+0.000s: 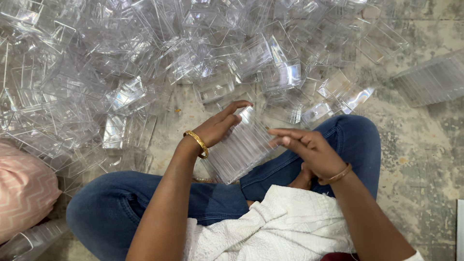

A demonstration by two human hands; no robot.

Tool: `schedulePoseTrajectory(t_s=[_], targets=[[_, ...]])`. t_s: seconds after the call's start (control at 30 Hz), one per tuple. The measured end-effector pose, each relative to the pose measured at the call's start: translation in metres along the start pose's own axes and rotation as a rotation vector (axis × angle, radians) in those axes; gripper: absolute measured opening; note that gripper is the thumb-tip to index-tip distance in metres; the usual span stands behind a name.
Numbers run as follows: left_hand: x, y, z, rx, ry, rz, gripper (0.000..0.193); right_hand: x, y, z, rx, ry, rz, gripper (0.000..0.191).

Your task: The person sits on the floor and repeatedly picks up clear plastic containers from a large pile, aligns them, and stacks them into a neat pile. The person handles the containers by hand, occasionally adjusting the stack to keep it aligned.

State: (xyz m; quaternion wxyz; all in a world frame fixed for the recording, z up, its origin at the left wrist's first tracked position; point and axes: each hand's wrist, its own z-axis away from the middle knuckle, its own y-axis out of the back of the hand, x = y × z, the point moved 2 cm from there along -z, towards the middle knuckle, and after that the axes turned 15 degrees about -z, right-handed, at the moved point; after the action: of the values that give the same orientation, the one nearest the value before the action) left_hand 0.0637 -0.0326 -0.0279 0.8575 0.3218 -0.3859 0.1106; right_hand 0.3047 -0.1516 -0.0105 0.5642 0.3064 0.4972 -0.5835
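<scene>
Because it is thin, clear, ribbed plastic, the stack of trays point(241, 147) held above the lap looks light, fairly stiff and slippery, best gripped by its edges. The left hand point(217, 126) curls around the stack's far edge, fingers closed on it, wrist bent. The right hand point(309, 147) rests fingertips against the near side, fingers loosely extended. More clear trays point(145, 63) litter the floor point(420, 145).

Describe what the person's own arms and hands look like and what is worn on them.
Both arms are bare from the wrists up to the frame edge, with no gloves. The left hand has a broad gold bangle on its wrist. The right hand has a thinner gold-brown bangle on its wrist. A bit of white sleeve shows by the right arm. No rings can be made out.
</scene>
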Motion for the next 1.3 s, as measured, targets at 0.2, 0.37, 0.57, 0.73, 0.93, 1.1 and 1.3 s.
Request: schedulePoseTrajectory(t_s=[0.2,0.37,0.57,0.73,0.93,1.1,1.3], targets=[[-0.001,0.014,0.003,0.249,-0.082,-0.013,0.054,0.016,0.050,-0.055,0.407,0.233,0.933,0.039],[-0.005,0.015,0.006,0.248,0.050,-0.075,0.059,0.039,0.061,-0.080,0.433,0.291,1.133,0.031],[-0.014,0.013,0.008,0.169,-0.099,-0.045,0.058,0.019,0.081,-0.058,0.727,0.281,0.885,0.010],[-0.004,0.006,0.001,0.086,-0.235,0.037,0.064,0.011,0.062,-0.056,0.249,-0.100,0.161,0.022],[0.006,-0.001,0.005,-0.008,-0.257,-0.060,0.066,0.021,0.020,-0.047,0.037,-0.223,0.214,0.025],[0.008,-0.003,0.002,0.042,-0.198,-0.034,0.067,0.011,0.037,-0.044,0.221,-0.142,0.317,0.029],[-0.005,0.015,0.011,0.198,-0.175,0.055,0.060,-0.012,0.062,-0.079,0.402,0.553,1.101,0.083]])
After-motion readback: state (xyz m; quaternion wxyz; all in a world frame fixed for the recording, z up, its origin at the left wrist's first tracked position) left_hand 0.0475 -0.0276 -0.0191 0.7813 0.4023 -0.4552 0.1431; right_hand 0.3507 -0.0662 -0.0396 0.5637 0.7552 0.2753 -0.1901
